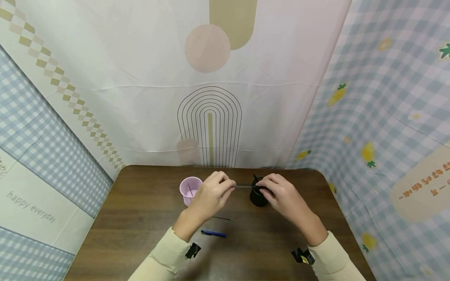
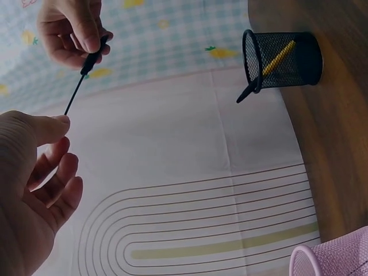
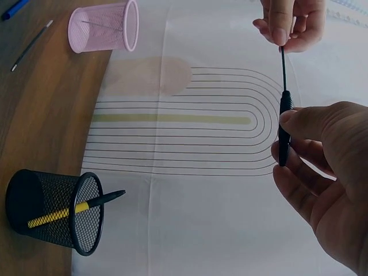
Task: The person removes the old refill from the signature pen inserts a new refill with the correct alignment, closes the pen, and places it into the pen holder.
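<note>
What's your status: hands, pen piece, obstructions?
Left hand pinches thin rod; right hand pinches black pen piece. Rod meets the piece's tip. Nothing else between hands; black cup below, apart.

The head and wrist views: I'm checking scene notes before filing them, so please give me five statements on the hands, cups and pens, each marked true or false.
1. The right hand holds a black grip. True.
2. The yellow-and-black pen lies flat on the table. False: the yellow-and-black pen leans inside the black mesh cup.
3. The left hand pinches a thin rod that runs to the black grip. True.
4. The pink cup is tipped over on its side. False: the pink cup stands upright.
5. The blue pen lies on the table. True.
</note>
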Motion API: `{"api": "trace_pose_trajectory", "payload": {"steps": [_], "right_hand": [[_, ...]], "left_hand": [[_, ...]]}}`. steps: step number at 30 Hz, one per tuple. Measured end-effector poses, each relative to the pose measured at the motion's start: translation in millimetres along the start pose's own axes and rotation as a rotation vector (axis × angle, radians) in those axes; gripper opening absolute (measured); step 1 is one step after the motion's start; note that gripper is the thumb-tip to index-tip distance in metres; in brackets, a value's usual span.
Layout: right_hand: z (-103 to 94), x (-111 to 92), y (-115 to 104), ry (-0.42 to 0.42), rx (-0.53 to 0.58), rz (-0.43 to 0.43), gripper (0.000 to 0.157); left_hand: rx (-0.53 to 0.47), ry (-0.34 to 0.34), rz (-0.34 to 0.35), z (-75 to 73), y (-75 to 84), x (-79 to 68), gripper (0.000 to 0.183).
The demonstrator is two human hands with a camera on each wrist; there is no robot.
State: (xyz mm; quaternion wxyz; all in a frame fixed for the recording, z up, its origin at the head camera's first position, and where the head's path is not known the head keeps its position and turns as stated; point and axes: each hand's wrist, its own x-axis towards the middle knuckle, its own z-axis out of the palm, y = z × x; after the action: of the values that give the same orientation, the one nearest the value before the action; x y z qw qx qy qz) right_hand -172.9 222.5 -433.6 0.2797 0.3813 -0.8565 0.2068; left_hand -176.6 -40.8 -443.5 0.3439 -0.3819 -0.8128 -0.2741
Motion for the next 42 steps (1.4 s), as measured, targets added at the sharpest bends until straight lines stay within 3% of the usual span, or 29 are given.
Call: {"api": "trace_pose_trajectory", "payload": {"steps": [9,19,42], "right_hand": [[1.5,2.5,-3.6,0.015,0.003,-0.019,0.028],[2.0,4.8,-7.3,-0.035,0.002,0.003,0.026],[6.4,5.4,-7.9,-0.017,0.014,-0.010,0.025]], "left_hand": [[0.022,-0.063,-0.016,-4.0,2.0,4.3,0.003],[0.040,-0.078,-0.009,-1.4,4.7,6.8,0.004],[0.034,-0.088,0.011,4.2,5.5,6.3,0.005]]}}
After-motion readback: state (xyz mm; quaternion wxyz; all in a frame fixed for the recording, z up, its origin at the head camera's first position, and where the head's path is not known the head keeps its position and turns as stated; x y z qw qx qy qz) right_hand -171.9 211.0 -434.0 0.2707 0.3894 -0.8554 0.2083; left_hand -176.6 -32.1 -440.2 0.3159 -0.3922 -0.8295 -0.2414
